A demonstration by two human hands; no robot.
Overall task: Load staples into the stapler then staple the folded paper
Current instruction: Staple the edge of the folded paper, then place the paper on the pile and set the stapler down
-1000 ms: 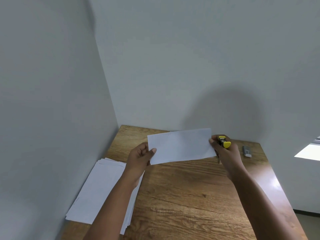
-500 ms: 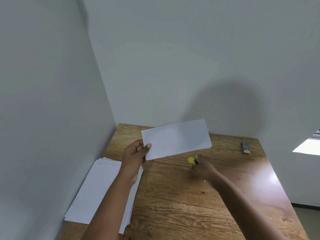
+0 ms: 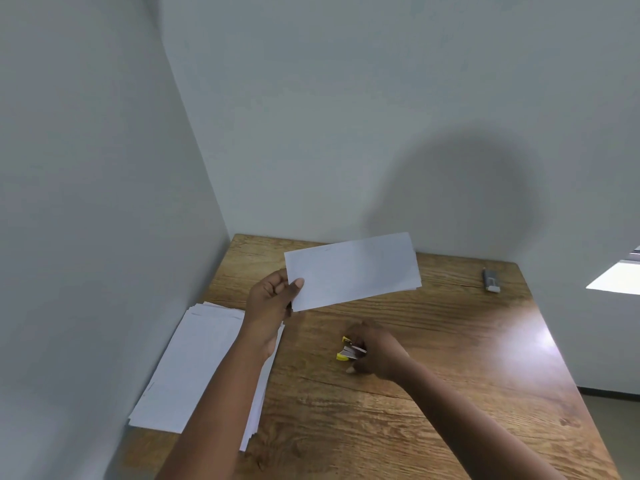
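My left hand (image 3: 272, 301) pinches the left end of a folded white paper (image 3: 353, 270) and holds it in the air above the back of the wooden table (image 3: 450, 358). My right hand (image 3: 375, 351) is down at the table's middle, fingers closed around a small yellow and metal stapler (image 3: 349, 349). The stapler's yellow tips stick out to the left of my fingers; its rear is hidden by the hand. It rests at or just above the tabletop. Paper and stapler are apart.
A stack of white sheets (image 3: 194, 368) lies along the table's left edge beside the wall. A small grey staple box (image 3: 491, 283) sits at the back right. Walls close the table at the left and back.
My right hand left the paper's right edge and carried the stapler down to the table's middle. The left hand alone now holds the paper, slightly higher and further left.
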